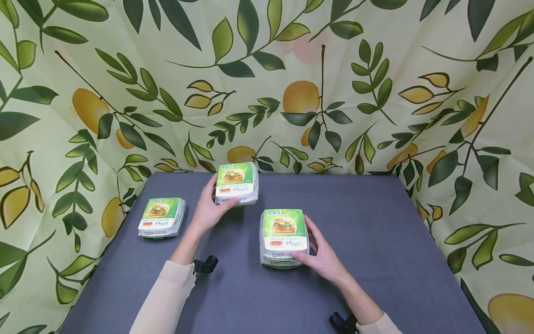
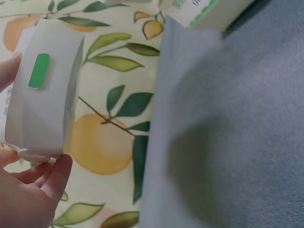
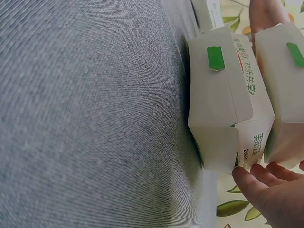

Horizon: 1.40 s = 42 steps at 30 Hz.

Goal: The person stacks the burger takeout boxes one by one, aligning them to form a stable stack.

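My left hand (image 1: 211, 204) grips a burger box (image 1: 237, 181) with a green and white lid, held above the back of the table. In the left wrist view, thumb and fingers hold the sides of this box (image 2: 45, 90), whose green tab faces the camera. Right of it, two more boxes stand stacked. My right hand (image 1: 323, 255) holds the upper box (image 1: 284, 232) at its right side, the thumb at the front corner. The lower box (image 3: 213, 85) sits under it on the table, with fingertips right at its corner in the right wrist view.
Another burger box (image 1: 160, 217) lies on the table at the left, beside my left forearm. The grey-blue cloth (image 1: 233, 297) covers the table. A leaf-and-fruit patterned curtain (image 1: 267, 93) rises behind the table's back edge and along both sides.
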Each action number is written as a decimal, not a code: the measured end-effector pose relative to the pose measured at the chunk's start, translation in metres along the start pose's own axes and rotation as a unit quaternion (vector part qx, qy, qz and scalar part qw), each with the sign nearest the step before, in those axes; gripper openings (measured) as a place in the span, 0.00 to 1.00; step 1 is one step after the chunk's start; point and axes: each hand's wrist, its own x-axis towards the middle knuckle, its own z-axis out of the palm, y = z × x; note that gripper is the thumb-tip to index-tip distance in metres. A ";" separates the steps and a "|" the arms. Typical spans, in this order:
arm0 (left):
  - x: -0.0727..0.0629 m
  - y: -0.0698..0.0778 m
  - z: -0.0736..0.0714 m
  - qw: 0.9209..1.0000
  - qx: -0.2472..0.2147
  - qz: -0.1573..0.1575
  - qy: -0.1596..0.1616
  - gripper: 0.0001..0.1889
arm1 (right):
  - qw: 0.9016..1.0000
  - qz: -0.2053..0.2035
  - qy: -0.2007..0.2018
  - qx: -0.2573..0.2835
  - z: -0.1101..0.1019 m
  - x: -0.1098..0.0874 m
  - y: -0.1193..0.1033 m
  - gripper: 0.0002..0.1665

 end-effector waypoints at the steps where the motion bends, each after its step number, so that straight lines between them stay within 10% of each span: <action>1: -0.001 0.002 0.000 1.000 0.000 0.000 -0.001 0.55 | 1.000 0.000 0.000 0.000 0.000 0.000 0.000 0.59; 42: -0.046 0.051 0.022 0.997 -0.026 0.061 -0.044 0.54 | 1.000 -0.013 0.001 0.013 0.000 0.000 0.001 0.59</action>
